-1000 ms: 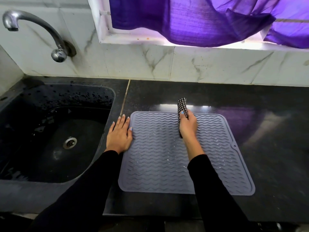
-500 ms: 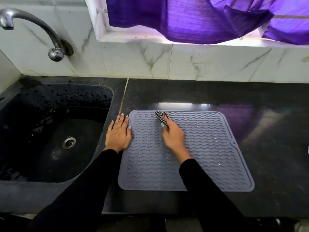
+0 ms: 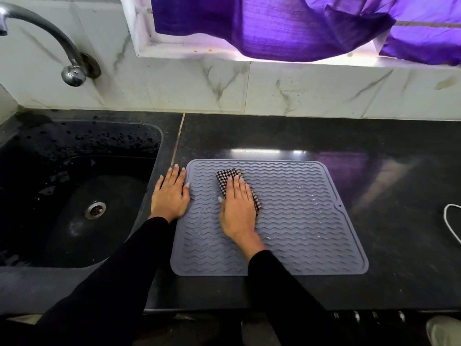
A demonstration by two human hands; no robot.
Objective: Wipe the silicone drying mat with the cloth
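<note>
1. The grey mat (image 3: 299,221) lies flat on the black desk (image 3: 374,146), just right of the sink (image 3: 74,196); its wavy ribs glisten with water in the middle.
2. The checked cloth (image 3: 228,177) lies on the mat's far left part, folded into a strip.
3. The right hand (image 3: 238,208) presses flat on the cloth, fingers straight and close together, palm down; it is not clenched round the cloth.
4. The left hand (image 3: 171,196) lies flat and spread on the desk, its thumb side touching the mat's left edge, holding nothing.
5. A tap (image 3: 50,41) curves over the sink; a purple curtain (image 3: 274,26) hangs above the tiled wall.
6. A white cord (image 3: 451,221) lies at the desk's right edge.
</note>
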